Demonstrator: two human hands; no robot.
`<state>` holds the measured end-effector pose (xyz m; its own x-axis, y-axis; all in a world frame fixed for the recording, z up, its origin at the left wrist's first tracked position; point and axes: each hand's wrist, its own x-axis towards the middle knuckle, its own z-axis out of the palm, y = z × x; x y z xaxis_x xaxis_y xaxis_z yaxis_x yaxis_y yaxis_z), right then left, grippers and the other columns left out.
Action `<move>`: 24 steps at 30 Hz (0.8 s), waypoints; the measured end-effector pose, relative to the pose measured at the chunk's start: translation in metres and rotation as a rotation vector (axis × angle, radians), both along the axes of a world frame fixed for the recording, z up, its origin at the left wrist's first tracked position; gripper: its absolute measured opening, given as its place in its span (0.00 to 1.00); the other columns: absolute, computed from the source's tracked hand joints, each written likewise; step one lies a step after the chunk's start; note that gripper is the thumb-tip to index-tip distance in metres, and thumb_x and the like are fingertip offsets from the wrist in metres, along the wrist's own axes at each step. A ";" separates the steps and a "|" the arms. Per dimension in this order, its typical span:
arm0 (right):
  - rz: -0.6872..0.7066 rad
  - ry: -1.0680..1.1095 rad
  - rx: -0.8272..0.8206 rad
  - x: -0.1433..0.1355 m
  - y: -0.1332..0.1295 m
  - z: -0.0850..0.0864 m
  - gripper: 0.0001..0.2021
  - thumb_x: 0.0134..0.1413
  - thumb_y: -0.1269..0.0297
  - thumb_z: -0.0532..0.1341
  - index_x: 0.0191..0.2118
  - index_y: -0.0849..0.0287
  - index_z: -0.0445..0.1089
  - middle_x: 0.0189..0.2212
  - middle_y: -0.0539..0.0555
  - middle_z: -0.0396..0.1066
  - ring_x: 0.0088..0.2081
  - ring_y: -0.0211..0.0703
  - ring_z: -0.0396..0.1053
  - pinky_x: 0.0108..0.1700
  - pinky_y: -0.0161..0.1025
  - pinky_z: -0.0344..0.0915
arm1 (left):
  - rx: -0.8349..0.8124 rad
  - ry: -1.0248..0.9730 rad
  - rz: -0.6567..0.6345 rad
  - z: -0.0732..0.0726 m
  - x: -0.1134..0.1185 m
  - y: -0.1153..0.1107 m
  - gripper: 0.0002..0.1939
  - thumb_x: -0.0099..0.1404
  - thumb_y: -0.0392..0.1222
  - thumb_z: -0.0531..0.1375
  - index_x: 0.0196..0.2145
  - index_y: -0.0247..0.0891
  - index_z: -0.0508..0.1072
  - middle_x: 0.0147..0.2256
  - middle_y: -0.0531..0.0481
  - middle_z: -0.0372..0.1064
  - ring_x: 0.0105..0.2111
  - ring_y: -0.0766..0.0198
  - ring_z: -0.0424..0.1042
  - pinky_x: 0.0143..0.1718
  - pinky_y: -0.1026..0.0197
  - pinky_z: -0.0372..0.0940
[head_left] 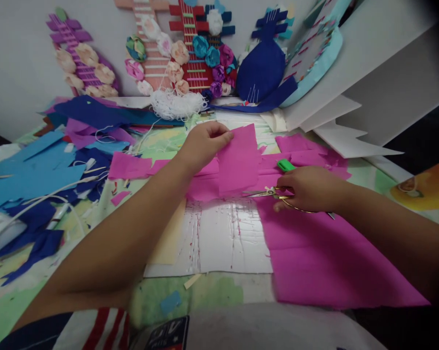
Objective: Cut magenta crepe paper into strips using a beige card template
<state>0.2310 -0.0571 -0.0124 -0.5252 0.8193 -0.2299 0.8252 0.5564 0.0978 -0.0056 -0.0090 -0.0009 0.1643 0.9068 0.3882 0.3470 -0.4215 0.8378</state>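
Note:
My left hand [214, 141] pinches the upper left edge of a pink crepe paper rectangle [238, 163] between thumb and fingers. The piece stands raised above the work surface. In my right hand [308, 189] is a pair of gold-handled scissors [265, 193], its blades pointing left at the lower edge of that rectangle. A green plastic piece [285, 166] shows just above my right fingers; whether the hand holds it too I cannot tell. Beneath my right forearm lies a large pink crepe sheet [314, 262]. More pink strips [131, 166] lie behind the hands.
A scored white board [222, 238] lies in front of me. Blue paper [33, 160], a white cable [59, 192] and navy scraps [40, 248] crowd the left. Decorated instrument shapes [261, 70] and white string [178, 104] line the back. Folded white card [346, 104] stands right.

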 end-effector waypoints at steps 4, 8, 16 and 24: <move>-0.048 -0.038 -0.027 0.001 -0.002 0.002 0.24 0.40 0.38 0.51 0.24 0.57 0.64 0.20 0.52 0.63 0.20 0.37 0.55 0.22 0.35 0.43 | -0.027 -0.023 0.002 0.000 0.000 -0.001 0.05 0.56 0.35 0.57 0.23 0.34 0.68 0.21 0.54 0.62 0.23 0.69 0.61 0.26 0.66 0.55; -0.063 -0.028 -0.059 -0.001 0.000 0.002 0.25 0.40 0.37 0.50 0.23 0.58 0.63 0.20 0.52 0.63 0.20 0.36 0.55 0.22 0.35 0.43 | -0.014 -0.038 -0.002 0.004 0.002 -0.004 0.05 0.56 0.35 0.57 0.23 0.34 0.68 0.21 0.56 0.62 0.22 0.70 0.61 0.25 0.67 0.55; 0.032 0.051 -0.069 -0.024 0.001 0.003 0.21 0.42 0.42 0.52 0.22 0.58 0.61 0.19 0.51 0.64 0.20 0.35 0.54 0.22 0.34 0.43 | 0.004 0.007 -0.029 0.009 0.005 -0.006 0.05 0.56 0.35 0.57 0.23 0.34 0.69 0.21 0.55 0.63 0.23 0.70 0.61 0.26 0.66 0.56; 0.074 0.052 -0.010 -0.038 0.007 -0.002 0.24 0.41 0.40 0.52 0.22 0.59 0.65 0.20 0.53 0.67 0.22 0.38 0.60 0.24 0.35 0.44 | 0.014 -0.002 -0.007 0.007 0.003 -0.005 0.05 0.55 0.36 0.57 0.22 0.35 0.68 0.21 0.54 0.62 0.23 0.69 0.61 0.26 0.66 0.55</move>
